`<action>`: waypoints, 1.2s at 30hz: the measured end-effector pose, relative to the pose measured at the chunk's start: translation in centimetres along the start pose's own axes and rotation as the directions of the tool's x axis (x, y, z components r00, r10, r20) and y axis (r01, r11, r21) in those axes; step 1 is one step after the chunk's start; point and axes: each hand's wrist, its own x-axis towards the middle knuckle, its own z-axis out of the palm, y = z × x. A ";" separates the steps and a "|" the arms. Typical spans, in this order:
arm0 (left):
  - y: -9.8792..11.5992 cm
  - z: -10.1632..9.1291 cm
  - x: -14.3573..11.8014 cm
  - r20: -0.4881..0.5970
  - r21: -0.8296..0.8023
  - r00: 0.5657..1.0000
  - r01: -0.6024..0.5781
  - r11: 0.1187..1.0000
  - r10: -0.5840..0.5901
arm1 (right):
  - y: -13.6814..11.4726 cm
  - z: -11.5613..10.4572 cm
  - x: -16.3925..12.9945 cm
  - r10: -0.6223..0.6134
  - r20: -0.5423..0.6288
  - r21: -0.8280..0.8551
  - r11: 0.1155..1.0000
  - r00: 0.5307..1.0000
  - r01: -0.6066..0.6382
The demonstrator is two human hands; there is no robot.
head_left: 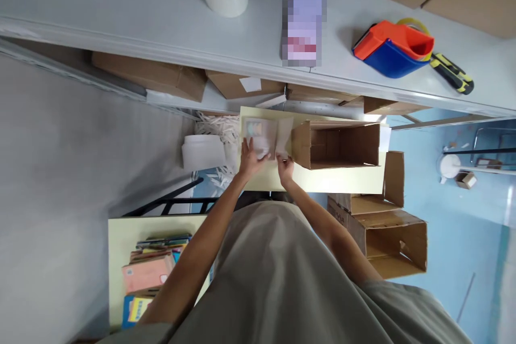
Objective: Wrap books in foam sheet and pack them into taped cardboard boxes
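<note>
A pale booklet-like item (258,131) with a small coloured picture lies on the cream table (342,180) in front of me. My left hand (250,162) rests on its near edge with the fingers spread. Along the item's right side a whitish sheet (284,134) stands up, blurred by motion. My right hand (285,167) pinches the near end of that sheet; whether it is a page or a wrapper I cannot tell. Just right of this hand is an open cardboard box (342,145), with its inside showing.
On the grey shelf are a tape roll (228,2), a pixelated rectangle (303,24), a tape dispenser (393,48) and a utility knife (452,72). Books (149,273) lie on a side table at lower left. Cardboard boxes (395,247) stand at right, paper strips (220,129) at left.
</note>
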 end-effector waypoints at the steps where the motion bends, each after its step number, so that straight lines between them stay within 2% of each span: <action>1: -0.2 0.2 0.1 0.014 -0.017 1.000 -0.017 1.000 0.017 | 0.2 0.1 -0.2 -0.084 -0.009 -0.055 0.995 0.996 0.084; 4: -0.2 0.9 0.5 0.049 -0.046 0.998 -0.046 0.998 0.048 | 0.6 0.2 -0.8 -0.315 0.038 -0.209 0.925 0.948 0.316; 6: 0.3 1.4 0.7 0.052 -0.041 0.997 -0.051 0.998 0.053 | 0.7 0.2 -1.1 -0.371 0.065 -0.238 0.896 0.926 0.376; 15: 5.4 2.4 0.5 0.042 0.125 0.999 0.024 0.992 -0.029 | 0.4 -0.3 -0.7 -0.316 0.017 -0.238 0.920 0.949 0.310; 20: 6.9 2.8 1.1 0.001 0.211 0.994 0.105 0.972 -0.107 | 0.4 -1.2 0.1 -0.283 0.013 -0.266 0.923 0.959 0.276; 23: 7.1 3.0 1.7 -0.032 0.175 0.992 0.122 0.977 -0.118 | 0.4 -1.5 0.3 -0.290 0.038 -0.272 0.918 0.956 0.289; 26: 6.5 2.5 2.3 -0.042 0.026 0.995 0.086 0.996 -0.085 | 0.5 -1.6 0.2 -0.325 0.084 -0.248 0.909 0.942 0.336; 29: 4.9 0.9 2.8 -0.039 -0.183 0.990 0.124 0.975 -0.133 | 0.4 -1.8 0.1 -0.350 0.106 -0.211 0.907 0.931 0.365; 32: 2.6 -1.6 2.9 -0.056 -0.291 0.976 0.187 0.938 -0.212 | 0.2 -1.7 -0.1 -0.385 0.159 -0.181 0.894 0.909 0.410; 36: -0.1 -5.4 2.7 -0.153 -0.427 0.934 0.233 0.874 -0.323 | -0.4 -0.8 0.0 -0.455 0.297 -0.204 0.829 0.840 0.521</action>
